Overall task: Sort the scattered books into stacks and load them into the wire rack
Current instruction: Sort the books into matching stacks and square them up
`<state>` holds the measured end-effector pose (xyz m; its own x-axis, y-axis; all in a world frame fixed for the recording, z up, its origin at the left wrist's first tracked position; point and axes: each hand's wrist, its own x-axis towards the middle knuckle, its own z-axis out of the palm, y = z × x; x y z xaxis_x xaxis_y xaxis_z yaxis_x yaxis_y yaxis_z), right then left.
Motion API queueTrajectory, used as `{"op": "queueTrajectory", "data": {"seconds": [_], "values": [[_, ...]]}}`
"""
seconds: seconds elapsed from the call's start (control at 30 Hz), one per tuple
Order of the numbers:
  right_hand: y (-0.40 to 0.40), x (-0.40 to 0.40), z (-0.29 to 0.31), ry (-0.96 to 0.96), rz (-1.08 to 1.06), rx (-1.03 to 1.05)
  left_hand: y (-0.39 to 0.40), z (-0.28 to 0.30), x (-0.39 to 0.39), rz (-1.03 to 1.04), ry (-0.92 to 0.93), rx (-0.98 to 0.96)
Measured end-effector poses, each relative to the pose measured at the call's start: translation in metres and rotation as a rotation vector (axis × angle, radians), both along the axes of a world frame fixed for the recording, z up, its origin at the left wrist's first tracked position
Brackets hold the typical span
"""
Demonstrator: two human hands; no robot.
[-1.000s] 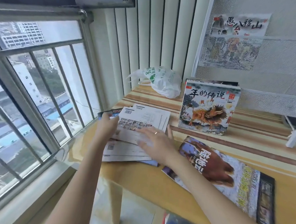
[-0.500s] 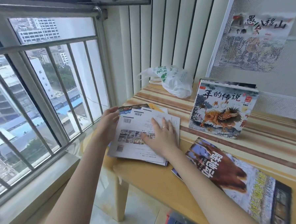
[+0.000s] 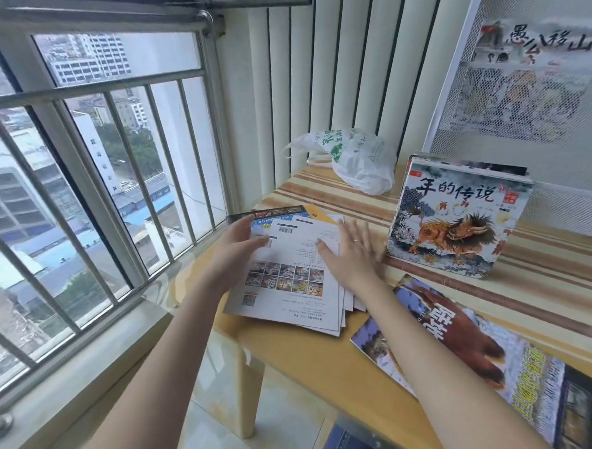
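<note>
Barred window fills the left of the frame, and a yellow table (image 3: 314, 373) with a striped cloth takes the centre and right. At frame centre lies the loose stack of thin books (image 3: 293, 286), back covers up, its long axis running from lower centre up toward the window, the barcode end farthest from the camera and the sheets fanned unevenly. Left hand (image 3: 240, 252) sits on the stack's left edge, fingers curled loosely against it; whether they actually grip, I cannot tell. Right hand (image 3: 349, 254) lies flat on the upper right of the stack, fingers straight and spread. Just right, a picture book with a beast cover (image 3: 456, 222) stands upright against the white wire rack (image 3: 562, 211). A large magazine (image 3: 479, 364) lies flat at lower right, angled diagonally. A white plastic bag (image 3: 356, 159) sits at the table's far end.
</note>
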<state>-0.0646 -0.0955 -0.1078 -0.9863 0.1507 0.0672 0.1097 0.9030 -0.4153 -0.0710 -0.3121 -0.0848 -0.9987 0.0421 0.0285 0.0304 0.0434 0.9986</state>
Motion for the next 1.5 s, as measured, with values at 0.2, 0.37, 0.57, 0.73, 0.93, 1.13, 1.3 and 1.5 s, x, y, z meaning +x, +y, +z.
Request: {"op": "queueTrajectory", "data": {"seconds": [0.2, 0.37, 0.57, 0.73, 0.93, 1.13, 1.3, 1.5], "values": [[-0.002, 0.009, -0.008, 0.066, 0.001, 0.006, 0.008, -0.010, 0.001, -0.016, 0.028, 0.192], [-0.009, 0.026, -0.009, 0.105, 0.106, 0.028, -0.002, -0.009, -0.006, -0.003, -0.182, 0.579], [-0.013, 0.031, -0.007, 0.178, 0.099, -0.026, -0.001, -0.001, -0.004, -0.106, -0.305, 0.268], [-0.013, 0.034, -0.002, 0.302, 0.101, -0.293, 0.022, 0.013, -0.004, -0.174, -0.352, 0.042], [-0.006, 0.043, 0.009, 0.307, 0.041, -0.802, 0.024, 0.010, -0.005, -0.174, -0.354, 0.055], [0.036, 0.056, 0.025, 0.491, 0.205, -0.294, 0.009, 0.028, -0.015, -0.008, -0.443, 0.076], [0.034, 0.063, 0.035, 0.500, 0.431, -0.374, 0.023, 0.052, -0.003, -0.103, -0.636, -0.021], [0.042, 0.070, 0.054, 0.574, 0.253, -0.664, 0.042, 0.064, 0.014, -0.181, -0.562, 0.301]]}}
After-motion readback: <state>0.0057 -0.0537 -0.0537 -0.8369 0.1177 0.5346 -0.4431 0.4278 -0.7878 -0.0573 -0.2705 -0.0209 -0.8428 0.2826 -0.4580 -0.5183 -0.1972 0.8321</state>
